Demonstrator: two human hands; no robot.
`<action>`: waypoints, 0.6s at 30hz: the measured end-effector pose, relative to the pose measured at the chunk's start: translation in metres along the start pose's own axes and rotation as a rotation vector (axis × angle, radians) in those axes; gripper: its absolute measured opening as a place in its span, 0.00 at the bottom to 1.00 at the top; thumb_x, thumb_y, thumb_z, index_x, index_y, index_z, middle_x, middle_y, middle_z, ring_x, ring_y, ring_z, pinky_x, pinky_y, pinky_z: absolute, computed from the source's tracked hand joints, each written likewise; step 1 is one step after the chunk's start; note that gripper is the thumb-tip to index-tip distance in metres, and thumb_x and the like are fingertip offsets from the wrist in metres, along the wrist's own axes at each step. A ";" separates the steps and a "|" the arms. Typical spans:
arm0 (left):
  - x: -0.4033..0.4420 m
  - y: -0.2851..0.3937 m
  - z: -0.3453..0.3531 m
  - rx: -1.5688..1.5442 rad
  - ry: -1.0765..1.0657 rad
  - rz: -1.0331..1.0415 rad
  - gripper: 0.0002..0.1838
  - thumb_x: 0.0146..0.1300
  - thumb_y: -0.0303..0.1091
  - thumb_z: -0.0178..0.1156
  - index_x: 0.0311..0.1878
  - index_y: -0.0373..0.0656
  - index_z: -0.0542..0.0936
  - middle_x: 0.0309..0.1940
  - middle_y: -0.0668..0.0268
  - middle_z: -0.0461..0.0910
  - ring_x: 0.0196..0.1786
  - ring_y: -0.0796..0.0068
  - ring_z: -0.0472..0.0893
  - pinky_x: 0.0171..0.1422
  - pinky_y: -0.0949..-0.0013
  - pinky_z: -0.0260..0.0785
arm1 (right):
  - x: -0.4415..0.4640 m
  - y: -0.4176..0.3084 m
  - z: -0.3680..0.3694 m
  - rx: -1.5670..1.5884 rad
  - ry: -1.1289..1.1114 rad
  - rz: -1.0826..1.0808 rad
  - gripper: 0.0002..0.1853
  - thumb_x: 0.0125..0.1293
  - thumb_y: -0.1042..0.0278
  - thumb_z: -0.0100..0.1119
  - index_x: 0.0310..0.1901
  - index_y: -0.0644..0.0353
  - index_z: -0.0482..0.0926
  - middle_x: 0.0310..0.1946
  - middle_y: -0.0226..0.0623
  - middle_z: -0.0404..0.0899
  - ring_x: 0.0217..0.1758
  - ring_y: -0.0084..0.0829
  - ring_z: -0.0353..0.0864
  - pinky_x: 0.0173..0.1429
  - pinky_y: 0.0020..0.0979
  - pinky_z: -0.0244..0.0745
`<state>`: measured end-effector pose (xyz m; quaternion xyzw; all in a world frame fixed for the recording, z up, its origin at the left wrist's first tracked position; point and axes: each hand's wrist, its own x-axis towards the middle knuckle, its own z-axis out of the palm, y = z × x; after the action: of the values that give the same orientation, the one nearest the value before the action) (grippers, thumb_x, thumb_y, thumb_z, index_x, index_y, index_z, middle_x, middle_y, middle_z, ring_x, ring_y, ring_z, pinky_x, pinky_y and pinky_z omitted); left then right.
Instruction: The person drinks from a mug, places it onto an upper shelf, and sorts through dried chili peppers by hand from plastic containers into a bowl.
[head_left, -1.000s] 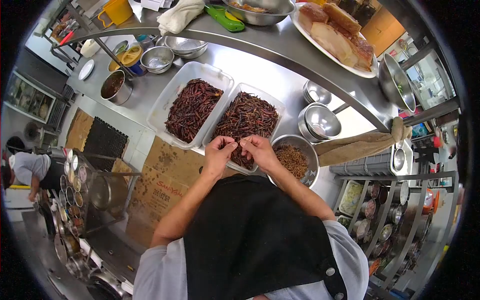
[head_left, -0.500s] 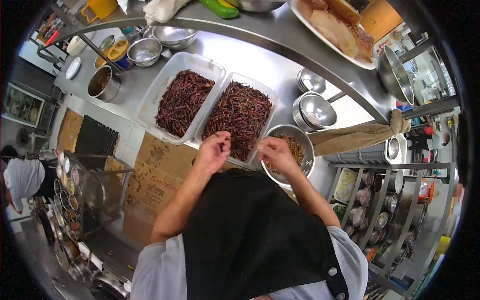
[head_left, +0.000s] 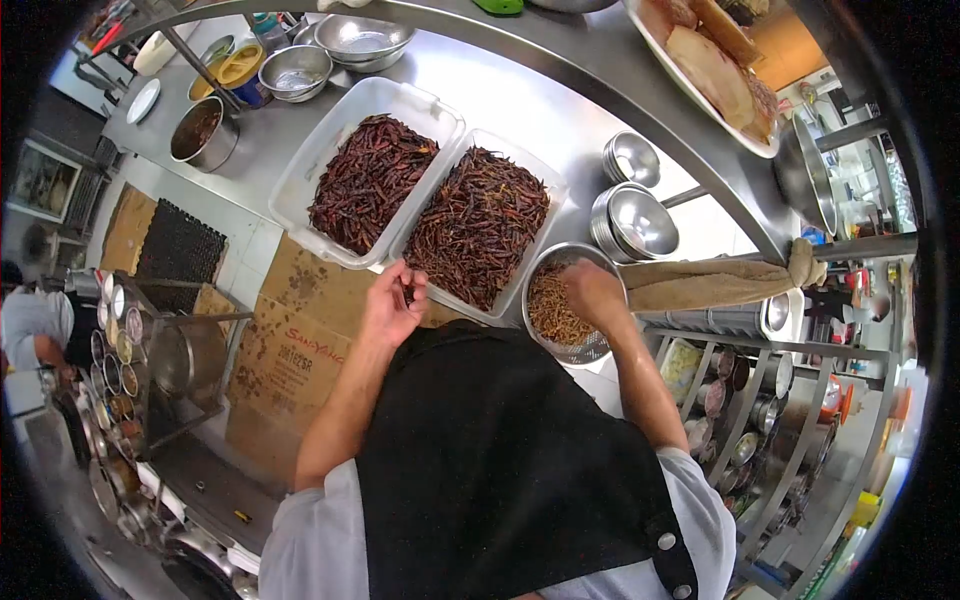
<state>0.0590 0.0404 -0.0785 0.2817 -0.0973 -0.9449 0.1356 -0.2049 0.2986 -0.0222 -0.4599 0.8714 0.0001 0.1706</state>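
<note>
The left hand is raised at the near left corner of the right-hand tub; its fingers are curled closed on a few dried red chillies. Contact between this hand and the tub cannot be determined. The right hand is positioned over the colander, fingertips directed downward; whether they are closed or gripping anything cannot be told. The colander contains small brown fragments.

Two translucent plastic tubs, left and right, stand side by side on the steel worktop. Each contains a heap of dried red chillies. The colander is located just right of the right tub.

Right of the tubs: stacked steel bowls and a brown cloth. Far left of the worktop: a steel pot. Above: a steel shelf carrying a white plate with slabs of meat.

Floor, left of the wearer's black apron: cardboard. Red lettering on it appears to read "SAN-YANG"; the dark code beneath appears to begin "206", the remaining characters being unclear.
</note>
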 end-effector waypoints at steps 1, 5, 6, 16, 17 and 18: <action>-0.001 -0.002 -0.004 -0.004 0.002 0.006 0.13 0.75 0.42 0.55 0.35 0.45 0.75 0.35 0.62 0.81 0.32 0.72 0.75 0.31 0.72 0.63 | 0.007 -0.018 -0.009 0.071 0.041 -0.024 0.11 0.64 0.61 0.60 0.45 0.53 0.86 0.45 0.43 0.83 0.50 0.48 0.83 0.54 0.48 0.79; -0.010 -0.002 0.002 0.119 0.032 -0.001 0.12 0.79 0.42 0.53 0.41 0.47 0.75 0.35 0.68 0.76 0.29 0.79 0.70 0.30 0.76 0.62 | 0.060 -0.080 0.000 0.217 0.144 -0.285 0.11 0.67 0.61 0.59 0.45 0.53 0.86 0.42 0.43 0.80 0.46 0.47 0.84 0.48 0.48 0.80; -0.012 -0.002 0.003 0.137 0.034 -0.002 0.11 0.79 0.42 0.53 0.43 0.46 0.76 0.34 0.70 0.76 0.29 0.80 0.70 0.29 0.76 0.61 | 0.073 -0.093 0.009 0.223 0.169 -0.355 0.11 0.67 0.63 0.59 0.45 0.54 0.86 0.40 0.43 0.80 0.43 0.48 0.84 0.45 0.48 0.81; -0.025 -0.012 0.005 0.308 0.212 0.067 0.09 0.76 0.38 0.56 0.47 0.44 0.80 0.34 0.71 0.80 0.33 0.79 0.78 0.34 0.74 0.67 | 0.124 -0.115 0.055 0.130 0.271 -0.377 0.08 0.63 0.70 0.59 0.42 0.57 0.86 0.36 0.45 0.78 0.36 0.48 0.84 0.38 0.47 0.80; -0.024 -0.013 0.004 0.300 0.213 0.075 0.09 0.76 0.38 0.56 0.47 0.44 0.80 0.34 0.71 0.80 0.33 0.79 0.78 0.34 0.74 0.67 | 0.124 -0.109 0.057 0.274 0.368 -0.406 0.08 0.64 0.70 0.60 0.41 0.58 0.86 0.36 0.46 0.79 0.35 0.48 0.83 0.37 0.47 0.79; -0.021 -0.013 0.003 0.324 0.174 0.063 0.09 0.76 0.39 0.58 0.47 0.44 0.80 0.34 0.72 0.80 0.33 0.79 0.78 0.34 0.73 0.67 | 0.126 -0.101 0.060 0.421 0.466 -0.429 0.08 0.64 0.69 0.61 0.41 0.59 0.86 0.36 0.46 0.80 0.34 0.48 0.83 0.35 0.47 0.78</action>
<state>0.0721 0.0598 -0.0689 0.3771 -0.2452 -0.8842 0.1260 -0.1711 0.1486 -0.1004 -0.5745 0.7517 -0.3192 0.0547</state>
